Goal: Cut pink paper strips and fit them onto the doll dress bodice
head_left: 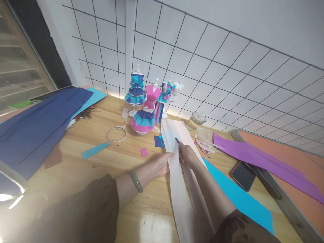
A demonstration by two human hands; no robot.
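Note:
A long pale pink sheet of paper or cloth (177, 202) runs from the middle of the table toward me. My left hand (163, 163) pinches its left edge, thumb on top and fingers partly hidden underneath. My right hand (186, 153) is closed around what look like scissors (177, 139); only a dark pointed blade tip shows past the fingers, over the sheet, and the handles are hidden. Below my right hand the sheet is parted into two strips with tabletop showing between them. A bright blue sheet (235, 195) lies under my right forearm.
Small dress forms in blue and pink dresses (143, 119) stand by the grid wall. Nearby are a glass jar (196, 120), a hoop (115, 134), a phone (243, 175), a purple sheet (265, 160) and a pink scrap (143, 152). Dark blue fabric (43, 125) covers the left side.

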